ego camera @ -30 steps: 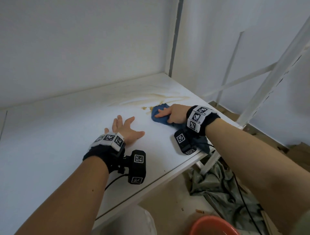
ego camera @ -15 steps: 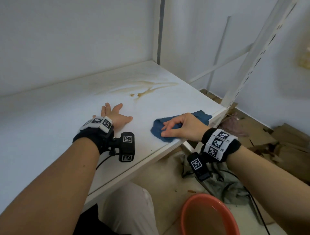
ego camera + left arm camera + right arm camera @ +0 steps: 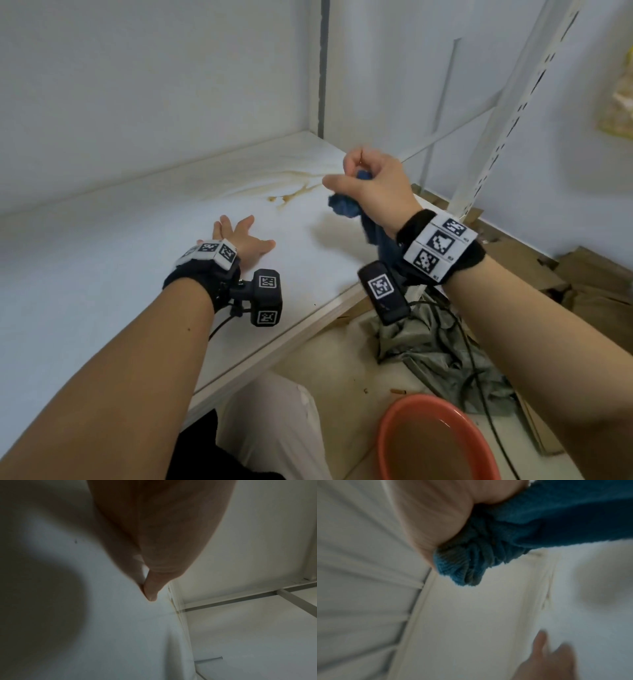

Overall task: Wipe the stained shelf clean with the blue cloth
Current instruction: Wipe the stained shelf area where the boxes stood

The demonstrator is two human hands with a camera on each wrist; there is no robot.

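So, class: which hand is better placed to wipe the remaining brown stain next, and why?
The right hand: it already grips the blue cloth, raised beside the stain. The left hand rests flat on the shelf, holding nothing.

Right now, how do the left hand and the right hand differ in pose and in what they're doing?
The left hand lies flat on the shelf with fingers spread; the right hand is raised above it, fingers curled. The left hand holds nothing; the right hand grips the bunched blue cloth, which hangs down past its wrist. The left hand sits short of the brown stain; the right hand is just right of it. Both wear marker wristbands.
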